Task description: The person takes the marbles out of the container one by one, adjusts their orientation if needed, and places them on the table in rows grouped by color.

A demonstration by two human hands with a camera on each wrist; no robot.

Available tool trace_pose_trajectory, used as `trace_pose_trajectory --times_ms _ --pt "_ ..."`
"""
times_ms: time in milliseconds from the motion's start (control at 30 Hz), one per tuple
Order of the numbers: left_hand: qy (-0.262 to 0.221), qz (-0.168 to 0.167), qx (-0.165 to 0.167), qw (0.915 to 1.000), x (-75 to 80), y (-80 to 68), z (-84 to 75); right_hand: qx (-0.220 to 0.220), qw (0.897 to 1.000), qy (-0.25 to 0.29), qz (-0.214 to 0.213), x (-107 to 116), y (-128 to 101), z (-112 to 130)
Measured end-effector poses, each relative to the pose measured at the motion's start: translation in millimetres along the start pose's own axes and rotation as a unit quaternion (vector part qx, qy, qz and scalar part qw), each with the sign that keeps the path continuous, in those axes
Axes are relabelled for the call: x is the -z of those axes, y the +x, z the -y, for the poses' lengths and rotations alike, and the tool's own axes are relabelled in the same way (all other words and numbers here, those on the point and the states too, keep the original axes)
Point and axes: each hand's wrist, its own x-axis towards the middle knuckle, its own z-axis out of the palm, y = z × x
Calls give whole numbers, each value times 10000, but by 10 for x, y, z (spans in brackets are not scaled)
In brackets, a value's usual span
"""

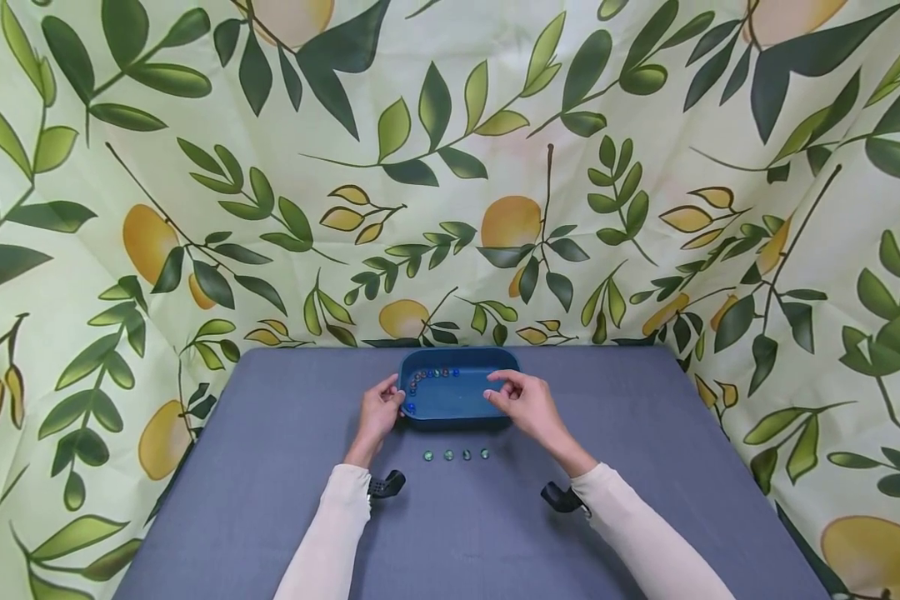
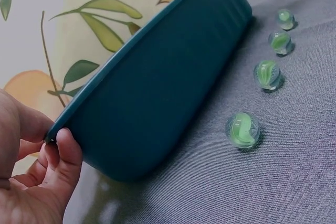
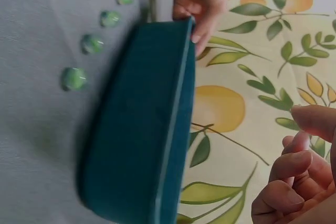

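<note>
A dark blue-green tray (image 1: 450, 421) with rounded corners stands at the far side of the table. My left hand (image 1: 379, 410) pinches its rim at the left end, the thumb and fingers on either side in the left wrist view. Over the tray's right end hovers my right hand (image 1: 527, 406), its fingers loosely bent and nothing visible between them. Inside the tray, small blue and brownish marbles (image 1: 437, 373) form a curved line along the far and left sides. Several clear marbles with green swirls (image 2: 243, 130) lie in a row in front of the tray.
A grey-blue cloth covers the table (image 1: 270, 500). A curtain (image 1: 450, 250) printed with leaves and fruit hangs behind the table and at both sides. Each wrist wears a black camera mount (image 1: 562, 497).
</note>
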Motion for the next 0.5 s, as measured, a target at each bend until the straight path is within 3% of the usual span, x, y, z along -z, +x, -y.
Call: trace_pose_trajectory --times_ms 233,500 --pt "-34 26 12 10000 3 -20 3 10 9999 130 -33 -29 186 81" --pt "5 12 25 10000 3 -11 3 30 9995 281 -156 -208 429 87"
